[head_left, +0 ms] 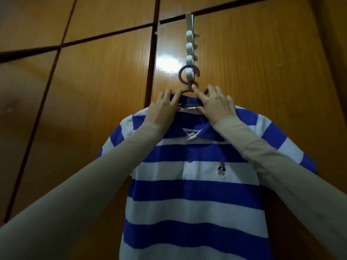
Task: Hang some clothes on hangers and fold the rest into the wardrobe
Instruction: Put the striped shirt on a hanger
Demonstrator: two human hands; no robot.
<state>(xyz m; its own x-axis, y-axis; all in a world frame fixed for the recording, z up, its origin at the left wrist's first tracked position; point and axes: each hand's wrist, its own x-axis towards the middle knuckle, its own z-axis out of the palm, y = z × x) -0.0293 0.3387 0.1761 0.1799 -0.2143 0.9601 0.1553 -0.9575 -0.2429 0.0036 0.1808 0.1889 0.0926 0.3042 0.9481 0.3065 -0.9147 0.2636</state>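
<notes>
The striped polo shirt [195,184], blue and white with a small bear badge on the chest, hangs on a purple hanger [187,85] whose hook is looped over a peg of the white door rack [190,47], high on the wardrobe door [253,72]. It looks a soft, light knit that drapes and slides easily, so I would judge the shoulders liable to slip off a smooth plastic hanger if the collar sits crooked. The sensible place to take hold is where both hands are now, at the collar and the hanger's neck, not the loose body of the shirt.

The left hand [165,107] has its fingers curled onto the left side of the collar and hanger arm. The right hand [214,104] pinches the right side of the collar against the hanger, its forefinger reaching up to the stem just under the hook.

The rack carries 4 visible round pegs, the upper 3 bare. Behind it the wardrobe is glossy orange-brown wood, split by dark seams into panels, with a lamp glare just left of the rack. The person wears long beige sleeves [281,166].
</notes>
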